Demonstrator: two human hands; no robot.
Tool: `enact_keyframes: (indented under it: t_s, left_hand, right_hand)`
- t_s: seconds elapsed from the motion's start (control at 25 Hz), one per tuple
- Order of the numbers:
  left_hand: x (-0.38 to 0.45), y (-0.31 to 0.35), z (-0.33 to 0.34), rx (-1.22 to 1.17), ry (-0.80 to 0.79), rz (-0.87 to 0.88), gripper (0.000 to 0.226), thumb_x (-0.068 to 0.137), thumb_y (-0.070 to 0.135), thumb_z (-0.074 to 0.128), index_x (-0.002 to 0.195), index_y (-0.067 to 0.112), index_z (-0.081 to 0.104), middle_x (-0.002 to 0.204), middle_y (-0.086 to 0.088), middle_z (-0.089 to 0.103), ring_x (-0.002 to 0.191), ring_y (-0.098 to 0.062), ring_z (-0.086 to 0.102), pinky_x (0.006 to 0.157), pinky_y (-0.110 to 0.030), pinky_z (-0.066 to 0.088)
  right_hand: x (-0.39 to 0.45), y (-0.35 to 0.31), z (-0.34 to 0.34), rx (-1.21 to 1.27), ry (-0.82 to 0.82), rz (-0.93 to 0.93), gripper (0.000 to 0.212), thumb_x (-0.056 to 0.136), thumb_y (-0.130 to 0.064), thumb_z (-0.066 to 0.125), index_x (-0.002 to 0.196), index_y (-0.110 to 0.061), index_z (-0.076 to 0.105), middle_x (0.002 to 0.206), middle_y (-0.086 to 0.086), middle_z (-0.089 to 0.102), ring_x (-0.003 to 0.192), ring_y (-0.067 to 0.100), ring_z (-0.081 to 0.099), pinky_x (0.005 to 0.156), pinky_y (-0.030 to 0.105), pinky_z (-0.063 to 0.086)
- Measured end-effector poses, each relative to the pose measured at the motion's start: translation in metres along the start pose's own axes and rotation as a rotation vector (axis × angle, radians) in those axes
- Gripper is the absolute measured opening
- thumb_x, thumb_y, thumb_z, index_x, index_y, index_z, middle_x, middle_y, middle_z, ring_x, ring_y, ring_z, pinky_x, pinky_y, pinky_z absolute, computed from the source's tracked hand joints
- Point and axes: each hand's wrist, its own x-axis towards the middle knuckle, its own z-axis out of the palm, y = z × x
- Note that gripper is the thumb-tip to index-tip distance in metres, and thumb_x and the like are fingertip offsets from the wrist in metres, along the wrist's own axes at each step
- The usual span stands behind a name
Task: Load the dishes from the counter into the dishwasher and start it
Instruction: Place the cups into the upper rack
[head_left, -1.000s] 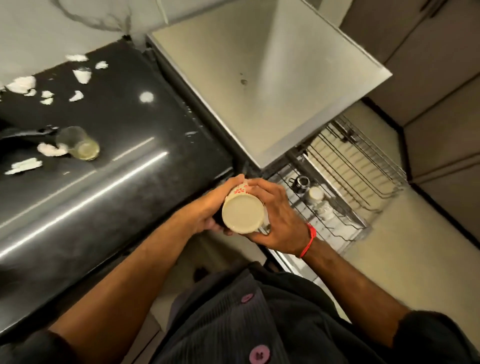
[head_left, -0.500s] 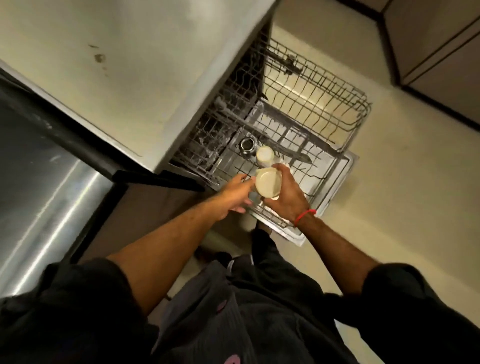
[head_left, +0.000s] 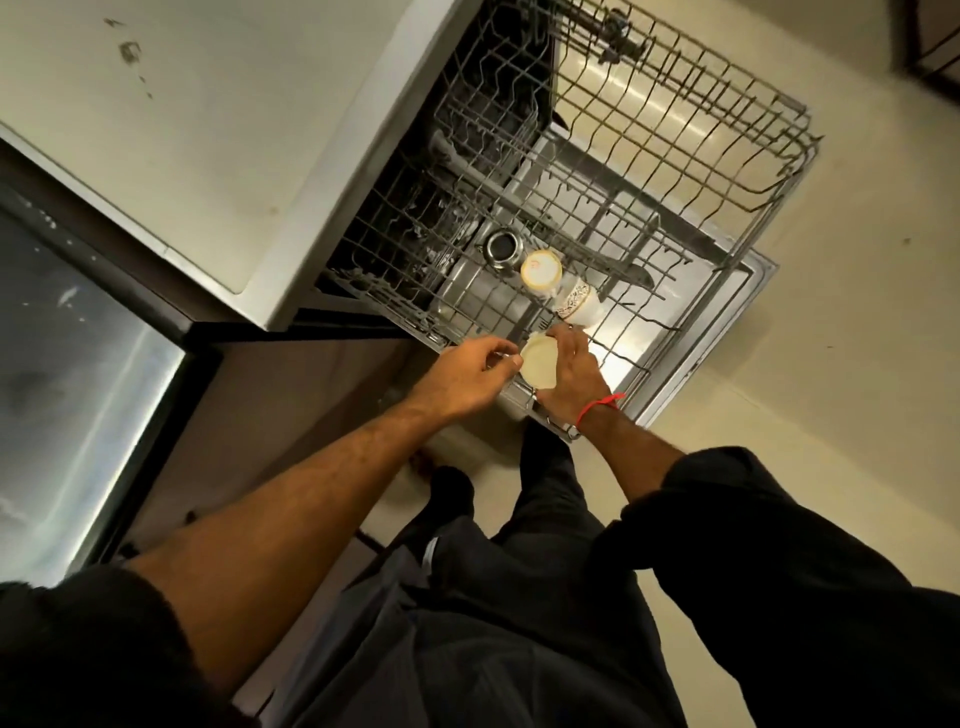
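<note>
I look straight down into the open dishwasher. My right hand (head_left: 571, 371) grips a cream mug (head_left: 539, 362), turned bottom-up, at the near edge of the pulled-out lower rack (head_left: 631, 312). Just left of it, my left hand (head_left: 470, 374) has its fingertips at the mug's side; I cannot see whether they pinch it. Two more cups sit upside down in that rack: a cream one (head_left: 541, 270) and a patterned white one (head_left: 577, 306). A small steel cup (head_left: 501, 248) stands beside them.
The upper rack (head_left: 691, 104) is pulled out above, with nothing seen in it. The dishwasher's white top (head_left: 218, 130) fills the upper left, and the black counter (head_left: 57, 374) runs down the left edge. The open door (head_left: 717, 332) lies under the lower rack. Beige floor lies to the right.
The view swung from the counter down to the dishwasher. Both hands carried the mug down from counter height to the lower rack's near edge, and the left hand slid to its side.
</note>
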Motion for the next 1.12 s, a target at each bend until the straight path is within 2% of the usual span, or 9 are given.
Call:
enact_keyframes:
  t_s: [0.16, 0.36, 0.52, 0.6, 0.72, 0.8, 0.92, 1.0, 1.12]
  left_hand:
    - [-0.01, -0.008, 0.001, 0.024, -0.006, -0.011, 0.037, 0.1, 0.04, 0.054, 0.131, 0.02, 0.063, 0.12, 0.001, 0.068, 0.109, -0.014, 0.062, 0.099, -0.04, 0.053]
    - [-0.027, -0.02, -0.001, -0.021, 0.038, 0.016, 0.036, 0.101, 0.037, 0.054, 0.132, 0.021, 0.061, 0.122, 0.001, 0.067, 0.112, -0.012, 0.061, 0.101, -0.035, 0.051]
    - [-0.04, -0.038, -0.005, -0.062, 0.107, 0.029, 0.034, 0.101, 0.038, 0.055, 0.131, 0.025, 0.062, 0.119, 0.002, 0.068, 0.11, -0.011, 0.062, 0.098, -0.031, 0.051]
    - [-0.049, -0.048, -0.009, -0.058, 0.142, 0.066, 0.033, 0.102, 0.036, 0.054, 0.132, 0.024, 0.061, 0.118, 0.002, 0.067, 0.109, -0.01, 0.061, 0.095, -0.029, 0.05]
    - [-0.067, -0.066, -0.021, -0.041, 0.257, 0.132, 0.032, 0.102, 0.032, 0.054, 0.134, 0.026, 0.059, 0.12, 0.004, 0.065, 0.102, -0.008, 0.06, 0.093, -0.03, 0.052]
    - [-0.081, -0.081, -0.03, -0.066, 0.372, 0.167, 0.031, 0.101, 0.029, 0.056, 0.132, 0.027, 0.059, 0.12, 0.005, 0.064, 0.095, -0.008, 0.059, 0.091, -0.034, 0.054]
    - [-0.111, -0.114, -0.048, -0.082, 0.568, 0.236, 0.035, 0.098, 0.024, 0.06, 0.133, 0.024, 0.059, 0.123, 0.004, 0.061, 0.094, -0.012, 0.063, 0.09, -0.041, 0.055]
    - [-0.134, -0.143, -0.061, -0.09, 0.674, 0.263, 0.04, 0.095, 0.023, 0.063, 0.135, 0.023, 0.057, 0.128, 0.003, 0.059, 0.102, -0.013, 0.063, 0.092, -0.041, 0.055]
    - [-0.179, -0.194, -0.084, -0.182, 0.848, 0.259, 0.044, 0.094, 0.016, 0.066, 0.137, 0.021, 0.055, 0.132, 0.001, 0.057, 0.109, -0.011, 0.061, 0.093, -0.036, 0.056]
  right_hand:
    - [0.001, 0.0, -0.008, -0.129, -0.092, -0.13, 0.087, 0.069, -0.024, 0.081, 0.135, -0.036, 0.027, 0.135, 0.003, 0.037, 0.115, 0.037, 0.049, 0.087, 0.05, 0.053]
    - [-0.002, -0.009, -0.011, -0.126, -0.124, -0.022, 0.094, 0.067, -0.014, 0.085, 0.137, -0.033, 0.025, 0.142, 0.012, 0.031, 0.122, 0.042, 0.045, 0.093, 0.052, 0.05]
    - [-0.003, -0.015, -0.024, -0.205, -0.188, 0.007, 0.098, 0.069, -0.017, 0.08, 0.146, -0.031, 0.022, 0.147, 0.016, 0.026, 0.128, 0.044, 0.038, 0.099, 0.054, 0.045]
    - [-0.007, -0.032, -0.04, -0.257, -0.102, 0.007, 0.093, 0.069, -0.018, 0.074, 0.147, -0.029, 0.024, 0.145, 0.015, 0.029, 0.125, 0.04, 0.036, 0.1, 0.054, 0.041]
    - [-0.016, -0.077, -0.055, -0.046, 0.075, -0.165, 0.069, 0.076, -0.009, 0.062, 0.14, -0.021, 0.039, 0.124, 0.011, 0.046, 0.111, 0.031, 0.049, 0.093, 0.05, 0.047]
    - [-0.021, -0.115, -0.055, 0.07, 0.067, -0.298, 0.049, 0.082, -0.008, 0.057, 0.129, -0.021, 0.05, 0.106, 0.001, 0.055, 0.092, 0.014, 0.058, 0.081, 0.042, 0.053]
    - [-0.037, -0.193, -0.038, 0.109, -0.025, -0.504, 0.029, 0.089, -0.003, 0.055, 0.115, -0.014, 0.062, 0.088, -0.009, 0.06, 0.063, -0.007, 0.055, 0.063, 0.009, 0.041]
    - [-0.055, -0.247, -0.014, 0.115, -0.05, -0.612, 0.025, 0.089, 0.0, 0.057, 0.11, -0.01, 0.067, 0.086, -0.01, 0.062, 0.061, -0.011, 0.054, 0.062, 0.004, 0.037]
    - [-0.085, -0.321, 0.034, 0.144, -0.114, -0.705, 0.027, 0.088, -0.004, 0.059, 0.111, -0.016, 0.067, 0.095, -0.01, 0.068, 0.075, -0.008, 0.06, 0.076, 0.011, 0.046]
